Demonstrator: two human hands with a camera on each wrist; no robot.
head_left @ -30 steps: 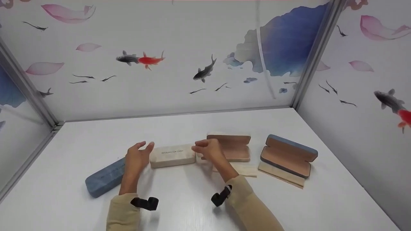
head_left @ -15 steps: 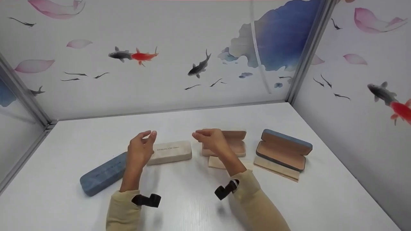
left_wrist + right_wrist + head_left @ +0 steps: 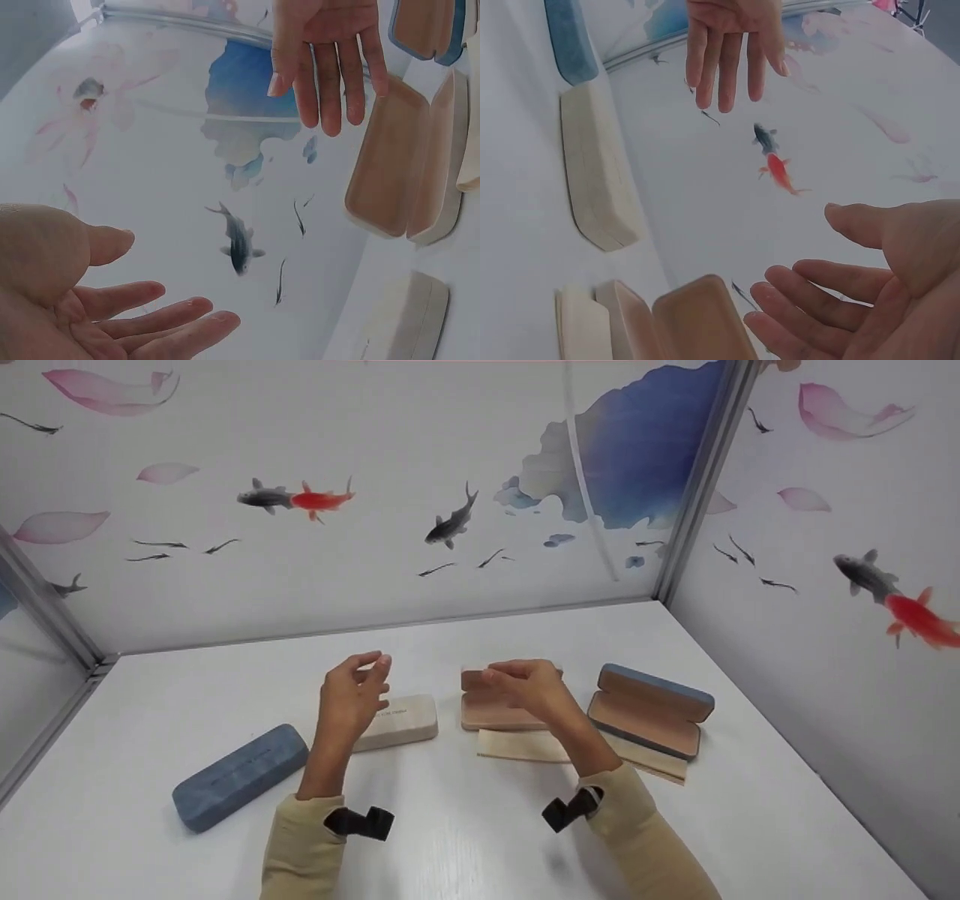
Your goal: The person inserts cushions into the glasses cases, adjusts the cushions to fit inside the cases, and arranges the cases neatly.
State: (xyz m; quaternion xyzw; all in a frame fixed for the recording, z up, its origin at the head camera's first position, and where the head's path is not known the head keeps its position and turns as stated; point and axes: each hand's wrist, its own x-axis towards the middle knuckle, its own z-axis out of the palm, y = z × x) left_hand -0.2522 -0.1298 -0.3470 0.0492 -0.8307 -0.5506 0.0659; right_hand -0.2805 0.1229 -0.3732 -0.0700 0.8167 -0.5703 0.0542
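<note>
My left hand point(image 3: 352, 690) is raised above the table near the closed cream glasses case point(image 3: 409, 721), hiding that case's left part. Its fingers are loosely bent and hold nothing, as the left wrist view also shows. My right hand point(image 3: 534, 686), likewise without anything in it, hovers in front of the opened cream glasses case point(image 3: 480, 712) and covers some of it. Left of the closed cream case lies a closed blue glasses case point(image 3: 240, 776). To the right an opened blue glasses case point(image 3: 652, 712) shows its brown lining.
A folded cream cloth point(image 3: 517, 745) lies before the opened cream case. Another cream cloth point(image 3: 652, 759) lies along the front of the opened blue case, partly behind my right forearm. White printed panels point(image 3: 360, 585) border the white table point(image 3: 442, 840).
Both hands have lifted away from the closed cream case. In the head view they now appear farther right, the right one more so. The cases stay where they were on the table.
</note>
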